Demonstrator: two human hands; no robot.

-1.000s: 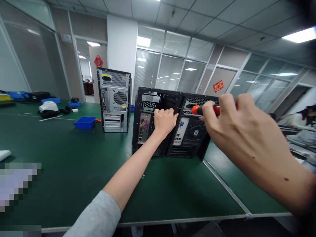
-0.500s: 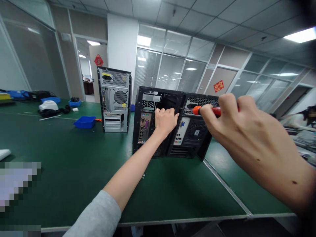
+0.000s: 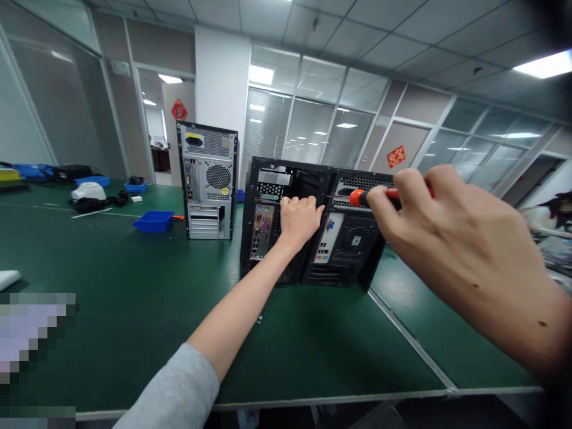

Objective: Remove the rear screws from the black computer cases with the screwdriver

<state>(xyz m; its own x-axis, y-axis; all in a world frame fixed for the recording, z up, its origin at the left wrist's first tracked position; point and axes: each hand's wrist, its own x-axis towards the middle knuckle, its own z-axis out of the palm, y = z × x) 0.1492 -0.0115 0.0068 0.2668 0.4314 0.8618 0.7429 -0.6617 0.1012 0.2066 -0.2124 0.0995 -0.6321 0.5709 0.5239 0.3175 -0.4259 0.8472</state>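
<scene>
Two black computer cases stand side by side on the green table, their backs facing me: the left case [image 3: 263,229] and the right case [image 3: 357,238]. My left hand [image 3: 300,221] is on the left case's back, fingers curled around something I cannot make out. My right hand [image 3: 424,208] grips a red and black screwdriver [image 3: 357,198]. Its thin shaft points left across the top of the right case's back, the tip close to the border between the two cases. Small screws [image 3: 260,319] lie on the table in front of the cases.
Another computer tower [image 3: 212,179] stands behind to the left. Near it lie a blue tray [image 3: 154,221], an orange-handled tool [image 3: 178,217] and a white object with black cables [image 3: 88,192]. A metal strip [image 3: 411,336] crosses the green table [image 3: 134,316].
My right hand has shifted slightly to the right, and more of the screwdriver's black part shows. My left hand and the cases have stayed in place.
</scene>
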